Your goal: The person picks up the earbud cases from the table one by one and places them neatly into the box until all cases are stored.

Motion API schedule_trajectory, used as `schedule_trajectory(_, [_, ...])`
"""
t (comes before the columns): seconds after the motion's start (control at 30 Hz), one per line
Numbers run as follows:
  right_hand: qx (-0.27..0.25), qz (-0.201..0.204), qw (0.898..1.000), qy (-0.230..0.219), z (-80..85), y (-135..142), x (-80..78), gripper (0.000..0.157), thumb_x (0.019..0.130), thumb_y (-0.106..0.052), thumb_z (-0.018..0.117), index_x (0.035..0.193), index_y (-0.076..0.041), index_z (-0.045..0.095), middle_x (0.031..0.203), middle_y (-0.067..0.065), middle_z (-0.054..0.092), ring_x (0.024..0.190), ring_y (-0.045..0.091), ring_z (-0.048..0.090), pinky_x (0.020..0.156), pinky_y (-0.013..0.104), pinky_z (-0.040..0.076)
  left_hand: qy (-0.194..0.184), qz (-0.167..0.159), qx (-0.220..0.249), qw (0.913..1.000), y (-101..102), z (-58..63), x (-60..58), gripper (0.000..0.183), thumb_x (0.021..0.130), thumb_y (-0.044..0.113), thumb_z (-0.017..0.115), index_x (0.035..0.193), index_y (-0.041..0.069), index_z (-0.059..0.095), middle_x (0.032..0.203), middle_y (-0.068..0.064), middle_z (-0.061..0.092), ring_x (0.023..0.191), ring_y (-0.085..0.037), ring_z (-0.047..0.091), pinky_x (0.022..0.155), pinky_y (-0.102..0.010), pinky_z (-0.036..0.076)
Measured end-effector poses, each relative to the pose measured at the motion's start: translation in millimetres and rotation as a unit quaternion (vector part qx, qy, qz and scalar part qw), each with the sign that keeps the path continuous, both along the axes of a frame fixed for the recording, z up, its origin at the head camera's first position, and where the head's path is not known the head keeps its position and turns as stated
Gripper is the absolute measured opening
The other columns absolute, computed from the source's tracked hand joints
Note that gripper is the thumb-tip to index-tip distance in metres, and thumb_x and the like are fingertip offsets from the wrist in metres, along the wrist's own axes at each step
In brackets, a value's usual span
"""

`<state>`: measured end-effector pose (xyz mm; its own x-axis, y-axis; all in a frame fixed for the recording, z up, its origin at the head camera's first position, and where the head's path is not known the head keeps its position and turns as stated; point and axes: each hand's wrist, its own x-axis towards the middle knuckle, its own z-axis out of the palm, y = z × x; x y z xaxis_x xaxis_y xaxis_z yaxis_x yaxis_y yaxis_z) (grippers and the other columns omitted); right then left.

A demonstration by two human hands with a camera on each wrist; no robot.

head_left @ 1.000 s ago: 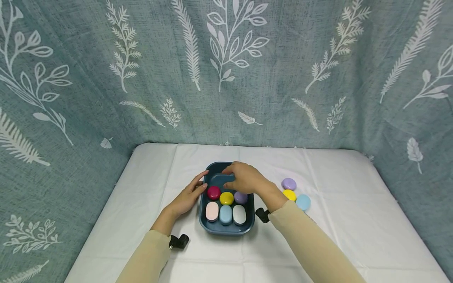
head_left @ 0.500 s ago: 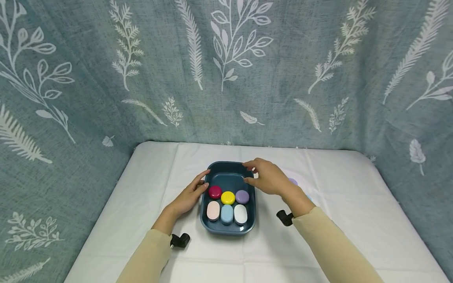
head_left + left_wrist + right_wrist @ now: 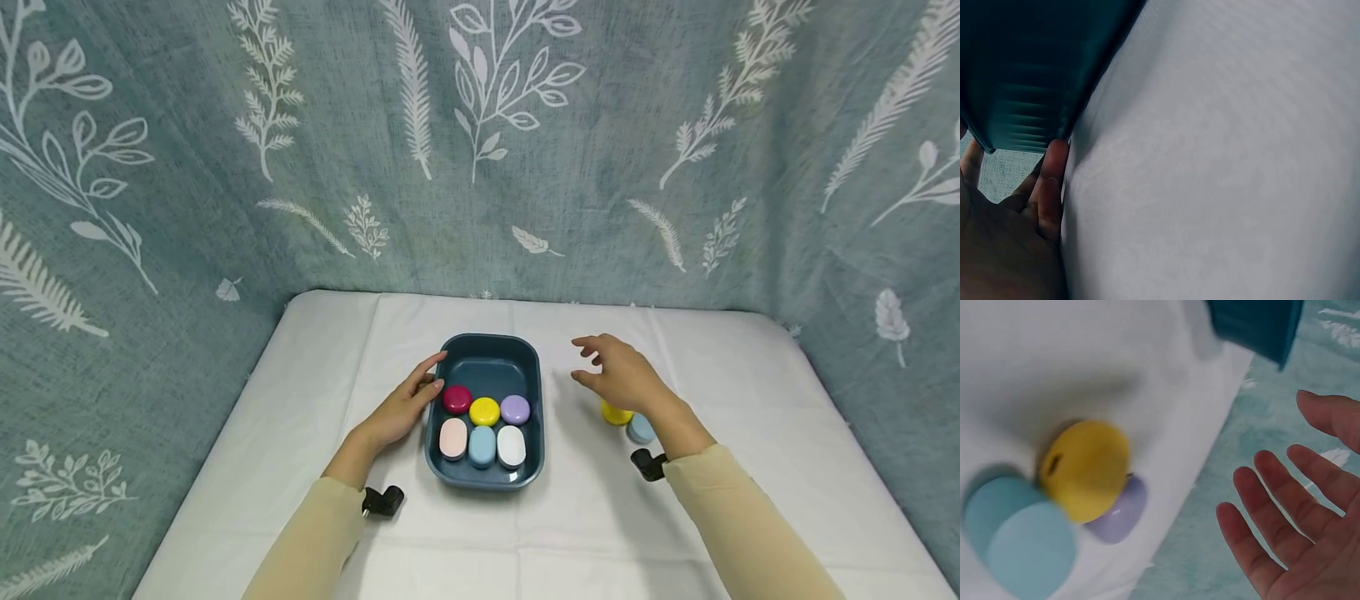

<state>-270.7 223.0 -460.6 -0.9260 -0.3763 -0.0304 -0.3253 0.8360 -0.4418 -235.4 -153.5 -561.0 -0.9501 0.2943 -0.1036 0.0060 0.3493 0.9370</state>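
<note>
A dark blue rectangular tray (image 3: 491, 371) stands mid-table. My left hand (image 3: 393, 417) rests against its left side, fingertips at the rim and outer wall. Inside lie red (image 3: 457, 399), yellow (image 3: 484, 412) and lilac (image 3: 515, 409) round pieces, with pink (image 3: 453, 439), light blue (image 3: 482, 447) and white (image 3: 512, 447) oval ones in front. Right of the tray, my right hand (image 3: 628, 379) hovers with spread fingers, holding nothing. Below it are a yellow round piece (image 3: 1088, 472) with a dark slot, a light blue one (image 3: 1032, 550) and a purple one (image 3: 1119, 515), hidden in the head view.
A white cloth (image 3: 442, 558) covers the table. Grey-green curtains with white leaf patterns (image 3: 420, 250) surround its back and sides. Black camera mounts sit at the left wrist (image 3: 383, 502) and right wrist (image 3: 648, 464).
My right hand has left the inside of the tray and moved right, over the loose pieces, its fingers spreading. My left hand stays at the tray's side.
</note>
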Motion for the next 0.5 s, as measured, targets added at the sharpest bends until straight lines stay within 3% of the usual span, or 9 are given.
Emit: schedule_trajectory(0.5, [0.063,-0.075,0.994,-0.055,-26.8,39,-6.2,0.056,0.098,-0.029,0.069,0.146,-0.004,0.057,0.143,0.030,0.050,0.125,0.047,0.055,0.101,0.065,0.047,-0.005,0.002,0.008,1.0000,1,1.2,-0.7,0.050,0.108,0.050,0.049,0.155,0.056,0.032,0.147,-0.011,0.051,0.133,-0.030,0.054,0.123,-0.059,0.029])
